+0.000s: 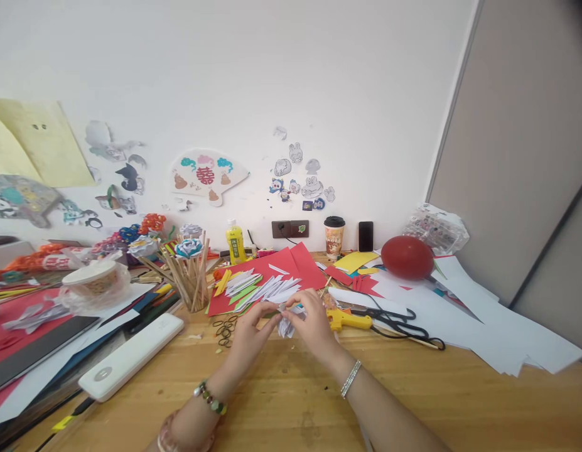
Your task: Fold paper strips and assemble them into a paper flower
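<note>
Between your two hands, just over the near middle of the wooden table [272,389], sat a small bundle of folded white paper [285,328]. Your left hand [253,331] pinched its upper edge between thumb and fingertips, and your right hand [315,321] gripped it the same way from the other side; the fingers hid part of its shape.

Just beyond, at eleven o'clock, loose white slips [267,290] lay with green slips [246,295] and yellow slips [222,284] on red sheets [309,267]. Rubber bands [225,329] were near your left hand at nine o'clock, and a yellow glue gun [350,320] lay at three, beside black-handled scissors [404,328].

Farther out, wooden sticks [191,292] stood bunched at ten o'clock, a blue-and-white paper flower [189,248] at their top. You had a lidded cup [334,238] at one o'clock and a red balloon [407,257] at two.

As far as you could judge, many slips were cut and the bundle had several layers, but plenty of slips remained loose. Whether it was glued, you couldn't tell.
</note>
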Demonstrator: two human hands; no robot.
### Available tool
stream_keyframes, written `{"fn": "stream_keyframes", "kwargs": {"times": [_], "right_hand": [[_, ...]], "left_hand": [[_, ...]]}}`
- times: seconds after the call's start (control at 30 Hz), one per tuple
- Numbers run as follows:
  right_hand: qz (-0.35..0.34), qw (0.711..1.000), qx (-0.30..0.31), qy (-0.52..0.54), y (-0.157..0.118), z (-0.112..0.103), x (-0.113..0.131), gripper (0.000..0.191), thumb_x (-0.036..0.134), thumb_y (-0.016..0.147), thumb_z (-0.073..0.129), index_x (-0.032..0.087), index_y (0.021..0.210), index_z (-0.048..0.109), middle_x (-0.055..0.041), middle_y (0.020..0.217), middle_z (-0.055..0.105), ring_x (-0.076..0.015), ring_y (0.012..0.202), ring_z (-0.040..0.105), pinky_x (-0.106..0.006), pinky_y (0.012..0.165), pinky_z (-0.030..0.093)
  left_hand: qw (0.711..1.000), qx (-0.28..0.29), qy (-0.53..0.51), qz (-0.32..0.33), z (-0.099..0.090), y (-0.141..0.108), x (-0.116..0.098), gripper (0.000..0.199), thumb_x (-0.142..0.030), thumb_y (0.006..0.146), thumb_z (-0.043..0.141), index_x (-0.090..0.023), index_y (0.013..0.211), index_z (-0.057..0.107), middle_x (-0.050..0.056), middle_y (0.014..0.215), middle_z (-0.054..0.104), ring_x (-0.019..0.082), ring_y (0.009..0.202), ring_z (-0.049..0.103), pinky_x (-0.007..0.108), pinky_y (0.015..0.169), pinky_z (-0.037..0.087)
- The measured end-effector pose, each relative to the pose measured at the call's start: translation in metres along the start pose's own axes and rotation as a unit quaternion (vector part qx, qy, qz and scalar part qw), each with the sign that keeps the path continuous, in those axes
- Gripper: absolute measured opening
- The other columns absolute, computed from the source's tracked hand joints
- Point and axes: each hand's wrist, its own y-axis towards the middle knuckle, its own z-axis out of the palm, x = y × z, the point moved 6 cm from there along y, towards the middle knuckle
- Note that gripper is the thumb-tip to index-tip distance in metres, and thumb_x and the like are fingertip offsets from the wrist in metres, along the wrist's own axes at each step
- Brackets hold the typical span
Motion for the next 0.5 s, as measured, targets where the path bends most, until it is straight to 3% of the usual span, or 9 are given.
{"fn": "stream_keyframes", "kwargs": {"times": [0.5], "right_hand": [[-0.002, 1.000, 0.018, 0.011, 0.0010, 0.0011, 0.0012, 0.012, 0.012, 0.072, 0.066, 0.021, 0.075, 0.058, -0.0003, 0.079, 0.060, -0.0180, 0.083, 0.051, -0.029, 0.074, 0.040]], "left_hand": [[1.000, 0.007, 0.002, 0.009, -0.0003, 0.0006, -0.0017, 0.012, -0.028, 0.073, 0.062, -0.019, 0.080, 0.065, 0.004, 0.079, 0.068, 0.018, 0.077, 0.063, 0.028, 0.072, 0.049]]}}
